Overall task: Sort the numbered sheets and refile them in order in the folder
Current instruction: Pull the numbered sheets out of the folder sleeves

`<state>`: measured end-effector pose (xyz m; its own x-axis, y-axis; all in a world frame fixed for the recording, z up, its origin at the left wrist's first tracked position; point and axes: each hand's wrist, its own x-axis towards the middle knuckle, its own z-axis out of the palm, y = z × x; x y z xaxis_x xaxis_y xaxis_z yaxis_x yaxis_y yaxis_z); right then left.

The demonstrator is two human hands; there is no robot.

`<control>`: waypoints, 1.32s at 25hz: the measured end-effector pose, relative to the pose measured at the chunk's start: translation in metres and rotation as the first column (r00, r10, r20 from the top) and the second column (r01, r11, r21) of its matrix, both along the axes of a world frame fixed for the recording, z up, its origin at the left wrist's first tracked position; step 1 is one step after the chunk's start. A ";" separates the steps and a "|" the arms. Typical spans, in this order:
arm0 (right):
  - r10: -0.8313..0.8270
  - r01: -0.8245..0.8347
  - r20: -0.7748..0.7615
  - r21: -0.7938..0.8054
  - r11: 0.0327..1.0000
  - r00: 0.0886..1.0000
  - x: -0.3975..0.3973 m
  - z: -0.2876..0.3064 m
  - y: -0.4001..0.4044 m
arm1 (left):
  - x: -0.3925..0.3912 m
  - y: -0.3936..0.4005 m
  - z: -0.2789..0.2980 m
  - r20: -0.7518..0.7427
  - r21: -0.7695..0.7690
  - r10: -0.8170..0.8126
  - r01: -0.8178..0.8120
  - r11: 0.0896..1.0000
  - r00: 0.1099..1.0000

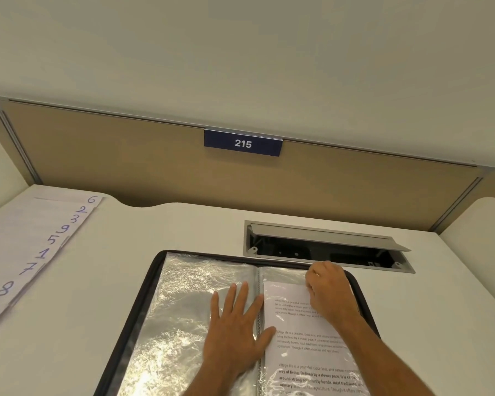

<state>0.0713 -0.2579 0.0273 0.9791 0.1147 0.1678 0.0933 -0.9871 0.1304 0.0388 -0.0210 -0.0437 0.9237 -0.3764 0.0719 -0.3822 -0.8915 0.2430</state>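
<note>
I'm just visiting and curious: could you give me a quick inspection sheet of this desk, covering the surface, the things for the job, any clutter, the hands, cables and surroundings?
Surface: pale desk, matte.
Job's things: open folder with shiny plastic sleeves; printed sheet in the right-hand sleeve; numbered sheets fanned at far left, out of order.
Clutter: nothing seen.
Hands: left hand flat on the left sleeve; right hand with fingers curled at the sheet's top edge.
Cables: nothing seen; cable hatch stands open.
Surroundings: tan partition with a sign reading 215.
</note>
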 end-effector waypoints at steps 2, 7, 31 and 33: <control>0.018 -0.018 -0.012 0.016 1.000 1.000 0.002 0.002 0.001 | 0.000 0.000 0.000 -0.007 0.000 -0.002 0.002 1.000 1.000; -0.024 0.023 -0.142 -0.007 1.000 0.990 0.003 0.017 0.008 | 0.001 0.000 -0.002 0.003 -0.002 -0.005 0.005 1.000 1.000; -0.212 0.246 -0.254 0.112 0.963 0.944 0.020 0.003 0.015 | 0.001 -0.001 -0.002 0.011 -0.026 0.002 -0.002 1.000 1.000; -0.238 0.273 -0.217 0.147 0.951 0.947 0.021 0.005 0.018 | 0.001 -0.001 -0.003 0.012 -0.027 0.006 -0.005 1.000 1.000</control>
<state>0.0926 -0.2403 0.0324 0.9869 -0.1578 -0.0339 -0.1591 -0.9865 -0.0399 0.0400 -0.0221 -0.0470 0.9246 -0.3692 0.0933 -0.3806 -0.8868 0.2622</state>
